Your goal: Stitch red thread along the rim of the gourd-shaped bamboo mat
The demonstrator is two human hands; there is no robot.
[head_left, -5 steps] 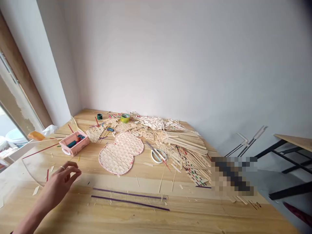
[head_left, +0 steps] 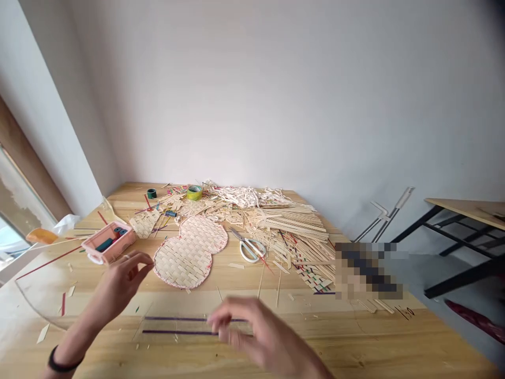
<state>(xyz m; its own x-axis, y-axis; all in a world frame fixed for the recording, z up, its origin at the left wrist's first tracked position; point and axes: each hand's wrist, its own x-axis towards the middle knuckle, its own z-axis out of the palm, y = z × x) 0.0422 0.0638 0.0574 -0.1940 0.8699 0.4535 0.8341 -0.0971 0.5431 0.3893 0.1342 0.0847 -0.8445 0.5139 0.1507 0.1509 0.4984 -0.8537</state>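
Table (head_left: 355, 337): pale wood, littered with offcuts.
Strip heap (head_left: 276, 221): loose cane, beyond the woven mat.
Woven mat (head_left: 189, 250): gourd-shaped, my landmark.
Scissors (head_left: 246, 245): just right of the mat.
Pink box (head_left: 107, 243): left of the mat.
My right hand (head_left: 264, 334): blurred, fingers loosely spread, over the purple strips (head_left: 173, 325) lying nearer me than the mat; contact I cannot tell.
My left hand (head_left: 120, 284): raised, part curled, holding nothing, near the mat's left edge.
Risk, as I judge: a hasty sweep could scatter or crease the strips.

Matt wooden table (head_left: 355, 342), woven straw mat (head_left: 189, 250)
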